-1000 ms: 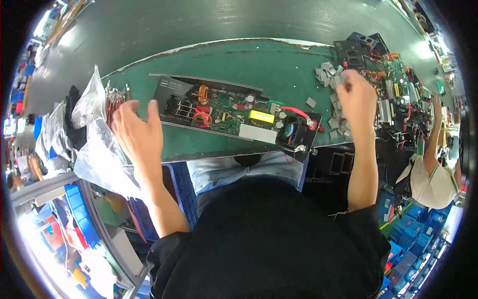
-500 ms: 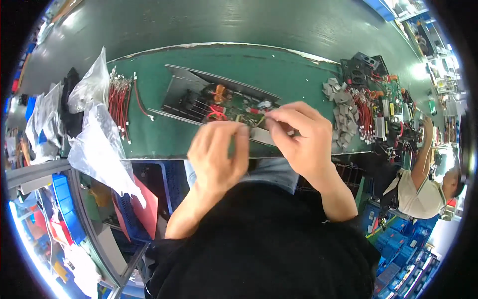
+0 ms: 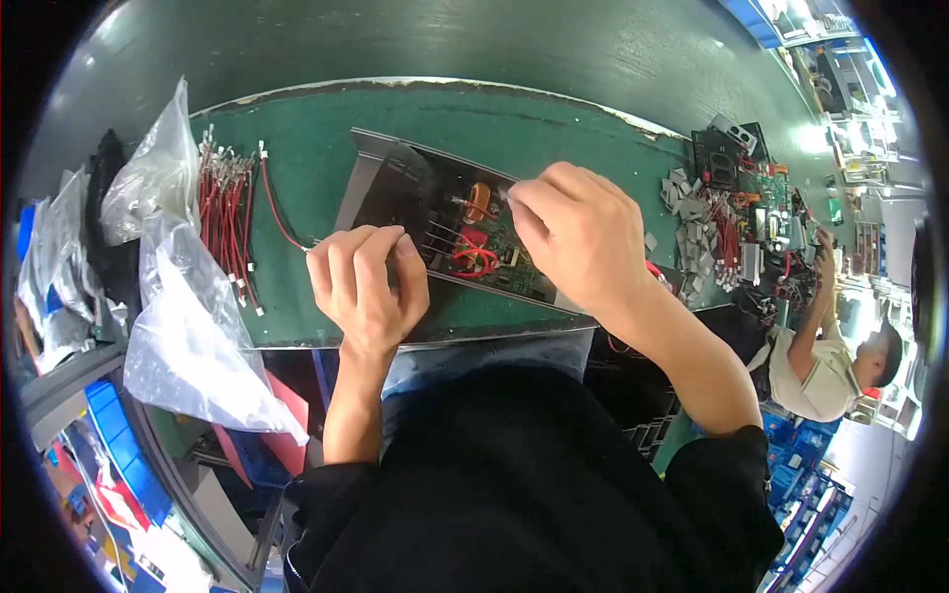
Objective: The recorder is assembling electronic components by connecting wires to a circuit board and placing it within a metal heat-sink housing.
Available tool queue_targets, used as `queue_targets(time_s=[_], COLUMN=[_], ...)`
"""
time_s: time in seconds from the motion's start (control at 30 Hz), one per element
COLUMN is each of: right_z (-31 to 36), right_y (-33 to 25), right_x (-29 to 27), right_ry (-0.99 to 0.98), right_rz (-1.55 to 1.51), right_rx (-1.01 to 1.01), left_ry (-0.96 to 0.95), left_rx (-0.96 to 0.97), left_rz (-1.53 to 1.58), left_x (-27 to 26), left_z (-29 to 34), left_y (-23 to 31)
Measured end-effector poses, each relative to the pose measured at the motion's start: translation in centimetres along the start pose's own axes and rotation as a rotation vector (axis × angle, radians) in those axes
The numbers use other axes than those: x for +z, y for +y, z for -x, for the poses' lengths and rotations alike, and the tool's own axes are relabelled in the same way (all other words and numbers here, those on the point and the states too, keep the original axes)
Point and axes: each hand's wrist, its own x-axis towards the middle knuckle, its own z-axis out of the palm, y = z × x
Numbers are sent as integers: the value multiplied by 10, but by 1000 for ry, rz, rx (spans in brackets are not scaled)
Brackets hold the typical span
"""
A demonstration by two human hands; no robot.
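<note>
A dark metal case (image 3: 381,178) lies tilted across the green mat, a green circuit board (image 3: 509,262) inside it. On the board sit an orange copper coil (image 3: 478,201) and a looped red wire (image 3: 476,265). My right hand (image 3: 583,227) is over the case's right part, thumb and forefinger pinched beside the coil; what they hold is too small to make out. At the case's left edge is my left hand (image 3: 366,292), fingers loosely bent and thumb apart. Its forefinger is close to the end of a single red cable (image 3: 275,210); no grip on it shows.
A bundle of red cables (image 3: 229,208) lies at left, beside clear plastic bags (image 3: 188,306). At right are grey pieces (image 3: 692,222), more red cables (image 3: 727,237) and circuit boards (image 3: 781,203). A co-worker (image 3: 820,366) is at far right.
My hands have moved apart: the left to the case's left edge, the right up toward the coil. The case appears farther right in the view, with more of its board uncovered.
</note>
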Motion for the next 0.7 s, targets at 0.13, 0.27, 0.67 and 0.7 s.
queue_targets(time_s=[0.13,0.27,0.67,0.7], right_z=[6,4,8,8], right_y=[4,-1,-4,-4], right_x=[11,14,19,20], right_ry=[-5,-32,-75,-76], right_rz=[84,85,95,96], right_rx=[-51,-32,30,29], left_ry=[-6,-54,-71,-67], left_rx=[-20,-62,-71,-71], left_rz=[36,65,60,65], left_x=[0,-2,-3,-2], left_z=[1,2,5,5], left_y=[-2,-2,-1,-1])
